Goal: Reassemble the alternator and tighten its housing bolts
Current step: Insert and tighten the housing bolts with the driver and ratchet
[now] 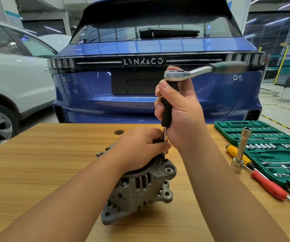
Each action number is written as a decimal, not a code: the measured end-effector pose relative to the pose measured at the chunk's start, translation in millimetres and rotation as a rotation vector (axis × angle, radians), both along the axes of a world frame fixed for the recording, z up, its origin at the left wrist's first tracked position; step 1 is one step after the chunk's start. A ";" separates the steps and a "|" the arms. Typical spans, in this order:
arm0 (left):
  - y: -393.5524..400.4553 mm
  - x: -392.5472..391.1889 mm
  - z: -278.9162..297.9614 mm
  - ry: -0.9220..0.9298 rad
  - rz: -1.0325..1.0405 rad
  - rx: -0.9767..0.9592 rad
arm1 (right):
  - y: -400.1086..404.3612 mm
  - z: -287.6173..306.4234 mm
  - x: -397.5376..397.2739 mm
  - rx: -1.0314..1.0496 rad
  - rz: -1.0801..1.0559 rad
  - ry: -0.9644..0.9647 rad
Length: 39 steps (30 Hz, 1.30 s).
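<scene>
A grey cast alternator stands on the wooden table in front of me. My left hand lies over its top and pinches the thin steel shaft of an extension bar just above the housing. My right hand grips the bar's black sleeve, which stands upright over a bolt at the housing's right rim. A chrome ratchet sits on top of the bar, its green handle blurred and pointing right. The bolt itself is hidden under the bar's tip.
A green socket set case lies open at the table's right. Beside it are a yellow-handled screwdriver, a red-handled screwdriver and an upright long socket. A blue car stands close behind the table, a white car at left.
</scene>
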<state>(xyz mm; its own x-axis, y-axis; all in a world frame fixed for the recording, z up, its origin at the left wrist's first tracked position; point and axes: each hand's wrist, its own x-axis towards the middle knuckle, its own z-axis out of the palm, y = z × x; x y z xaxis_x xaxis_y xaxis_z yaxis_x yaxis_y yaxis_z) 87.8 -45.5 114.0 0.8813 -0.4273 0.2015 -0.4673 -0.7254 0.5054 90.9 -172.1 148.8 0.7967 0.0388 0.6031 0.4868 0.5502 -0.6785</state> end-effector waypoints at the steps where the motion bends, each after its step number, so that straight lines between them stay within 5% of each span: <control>1: -0.5 -0.2 0.1 -0.002 0.000 0.003 | 1.5 -0.8 -0.6 0.008 -0.020 -0.044; 7: 0.0 -2.1 0.6 0.006 -0.005 0.002 | 3.0 -1.2 -2.5 -0.005 0.006 -0.085; 12: 0.1 -2.4 1.5 -0.007 -0.004 0.000 | -2.7 -0.1 -2.1 0.097 0.229 0.000; 20: -1.3 -0.8 -1.4 -0.016 -0.012 0.022 | -1.1 3.7 -2.9 -0.020 -0.210 0.054; 24: -0.5 0.2 -0.9 -0.014 0.001 0.015 | -4.5 4.3 -1.8 -0.013 0.031 0.042; 34: -0.8 -2.6 0.5 -0.011 -0.005 0.005 | 1.4 -2.1 -0.6 -0.023 -0.033 -0.119; 39: 0.7 -2.3 0.8 -0.006 -0.004 -0.007 | -5.6 -1.9 1.2 0.044 0.254 -0.062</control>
